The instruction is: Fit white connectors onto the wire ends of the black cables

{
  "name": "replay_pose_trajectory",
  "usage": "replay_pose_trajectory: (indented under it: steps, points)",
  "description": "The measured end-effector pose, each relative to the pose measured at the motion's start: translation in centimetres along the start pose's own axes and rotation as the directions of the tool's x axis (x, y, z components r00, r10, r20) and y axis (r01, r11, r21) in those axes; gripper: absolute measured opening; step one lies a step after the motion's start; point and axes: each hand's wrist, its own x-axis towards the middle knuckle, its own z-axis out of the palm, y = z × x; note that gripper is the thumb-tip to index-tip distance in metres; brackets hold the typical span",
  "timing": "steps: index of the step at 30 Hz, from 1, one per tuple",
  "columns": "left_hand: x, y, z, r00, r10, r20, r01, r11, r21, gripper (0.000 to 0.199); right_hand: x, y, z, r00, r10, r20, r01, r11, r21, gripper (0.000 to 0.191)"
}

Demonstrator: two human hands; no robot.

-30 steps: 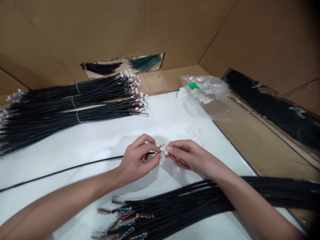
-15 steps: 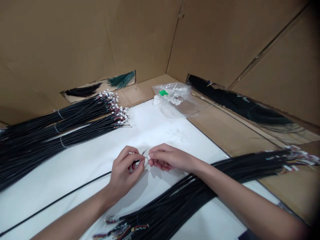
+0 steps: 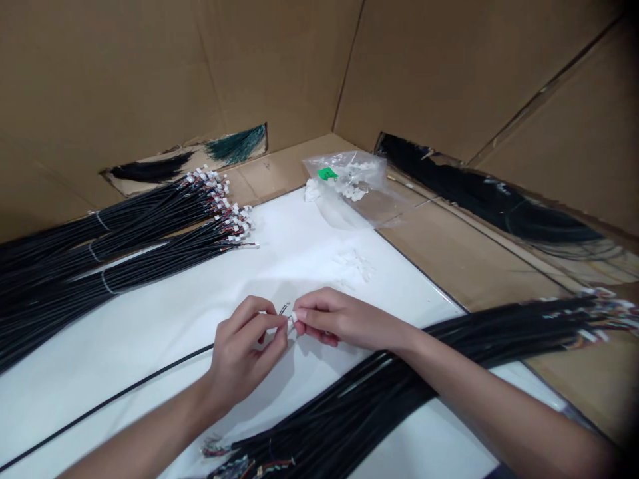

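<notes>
Near the middle of the head view, my left hand (image 3: 252, 346) pinches the end of a black cable (image 3: 150, 380), whose loose thin wires (image 3: 284, 308) stick up past the fingertips. The cable trails off to the lower left across the white work surface (image 3: 170, 316). Facing it, my right hand (image 3: 339, 318) holds a small white connector housing (image 3: 293, 317) between thumb and fingers. The fingertips of both hands almost meet, and a wire spans the narrow gap to the connector. Whether that wire sits inside the housing is too small to tell.
Tied bundles of black cables (image 3: 124, 246) with white connectors lie at left. Another cable bundle (image 3: 369, 392) passes under my right forearm. Behind are loose white connectors (image 3: 354, 265) and a clear plastic bag (image 3: 344, 179) with a green label. Cardboard walls (image 3: 279, 66) enclose the back.
The view has shifted slightly. My hands stay close together, with the fingertips and the white connector still meeting at nearly the same place.
</notes>
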Motion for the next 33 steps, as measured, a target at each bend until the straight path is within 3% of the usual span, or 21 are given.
replay_pose_trajectory:
  steps: [16,28,33]
  points:
    - [0.64,0.77,0.1,0.996,-0.037,-0.077,0.036,0.999,-0.008,0.014,0.12,0.06,0.09,1.0,0.013,0.022,-0.013,1.0,-0.018,0.028]
    - [0.76,0.71,0.0,0.997,-0.045,-0.061,0.043,0.999,-0.027,0.009,0.03,-0.15,-0.04,1.0,-0.024,-0.004,0.023,0.998,-0.06,0.032]
    - [0.58,0.37,0.04,0.998,-0.067,-0.012,0.067,0.997,-0.047,0.01,0.06,-0.21,0.12,0.991,-0.109,-0.078,0.093,0.977,-0.192,0.031]
